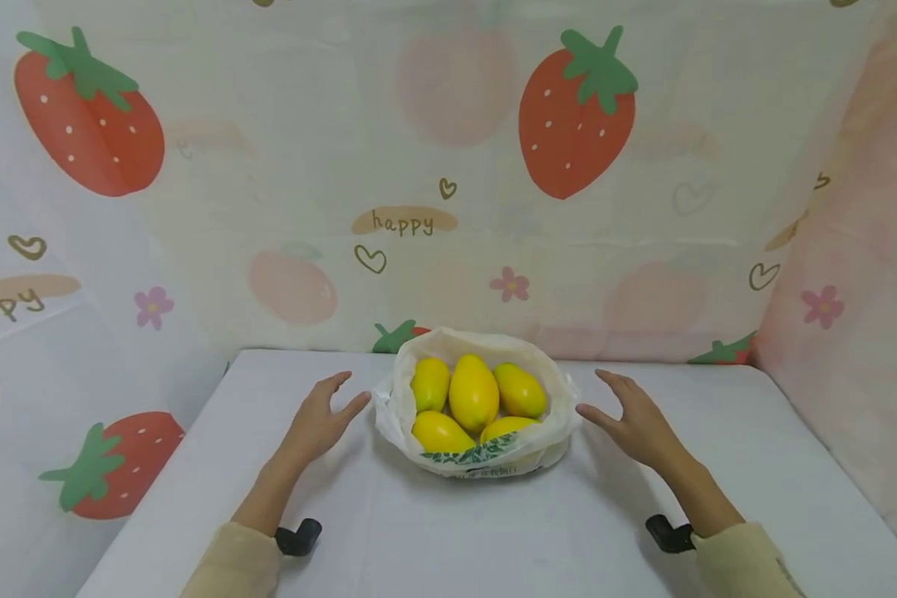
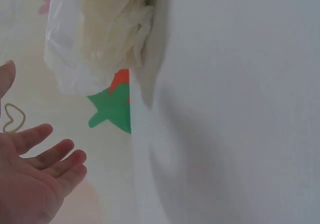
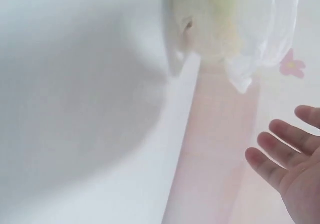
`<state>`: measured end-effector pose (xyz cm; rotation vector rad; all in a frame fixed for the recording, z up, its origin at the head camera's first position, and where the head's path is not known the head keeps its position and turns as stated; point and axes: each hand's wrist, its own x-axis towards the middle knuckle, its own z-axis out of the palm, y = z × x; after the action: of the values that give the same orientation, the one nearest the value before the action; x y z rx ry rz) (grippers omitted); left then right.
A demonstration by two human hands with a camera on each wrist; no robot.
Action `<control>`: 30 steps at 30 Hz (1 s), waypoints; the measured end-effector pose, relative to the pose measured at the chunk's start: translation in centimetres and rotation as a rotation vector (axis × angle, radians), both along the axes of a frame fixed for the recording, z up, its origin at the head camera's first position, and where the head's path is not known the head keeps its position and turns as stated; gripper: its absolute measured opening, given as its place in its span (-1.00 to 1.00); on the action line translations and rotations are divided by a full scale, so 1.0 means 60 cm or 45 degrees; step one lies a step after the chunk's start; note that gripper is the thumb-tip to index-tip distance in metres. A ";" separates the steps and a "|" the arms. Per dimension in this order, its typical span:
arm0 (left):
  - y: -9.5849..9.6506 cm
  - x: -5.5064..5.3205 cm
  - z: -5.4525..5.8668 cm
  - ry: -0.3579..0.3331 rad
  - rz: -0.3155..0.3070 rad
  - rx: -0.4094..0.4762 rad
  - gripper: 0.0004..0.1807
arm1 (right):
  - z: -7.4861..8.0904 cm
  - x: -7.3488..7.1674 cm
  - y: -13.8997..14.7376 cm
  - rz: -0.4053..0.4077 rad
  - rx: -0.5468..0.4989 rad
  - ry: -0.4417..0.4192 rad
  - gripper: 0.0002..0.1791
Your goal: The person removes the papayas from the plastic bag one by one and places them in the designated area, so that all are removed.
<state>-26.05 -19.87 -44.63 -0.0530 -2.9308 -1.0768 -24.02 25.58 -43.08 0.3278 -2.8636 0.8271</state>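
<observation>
A white plastic bag (image 1: 561, 432) with green print stands with its mouth spread wide on the table. Several yellow mangoes (image 1: 474, 392) lie inside it. To the bag's left, my left hand (image 1: 320, 422) is held with thumb and fingers spread, apart from the plastic. On the other side my right hand (image 1: 638, 422) mirrors it, fingers loosely extended toward the bag. Both palms hold nothing. In the left wrist view the side of the bag (image 2: 107, 32) shows beyond the fingers (image 2: 52, 156); in the right wrist view the bag (image 3: 225, 24) hangs above the fingertips (image 3: 257, 156).
The white-covered table (image 1: 448, 540) reaches back to a curtain (image 1: 306, 166) printed with strawberries, hearts and flowers. Similar cloth stands at the left and right sides. A black strap piece (image 1: 299, 537) sits at the left wrist, another (image 1: 669, 533) at the right.
</observation>
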 end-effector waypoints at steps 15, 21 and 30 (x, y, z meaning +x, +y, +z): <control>0.037 -0.031 0.010 0.084 -0.025 0.276 -0.19 | 0.021 -0.039 -0.041 0.113 -0.039 0.074 -0.23; 0.055 -0.044 0.014 0.072 -0.038 0.311 -0.19 | 0.030 -0.053 -0.059 0.161 -0.058 0.038 -0.27; 0.080 -0.060 0.012 0.073 -0.022 0.350 -0.25 | 0.043 -0.065 -0.082 0.206 -0.087 0.025 -0.29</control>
<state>-29.63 -15.10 -43.93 -0.1028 -2.7088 -1.4434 -27.92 20.67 -40.53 0.5616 -2.8118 0.9415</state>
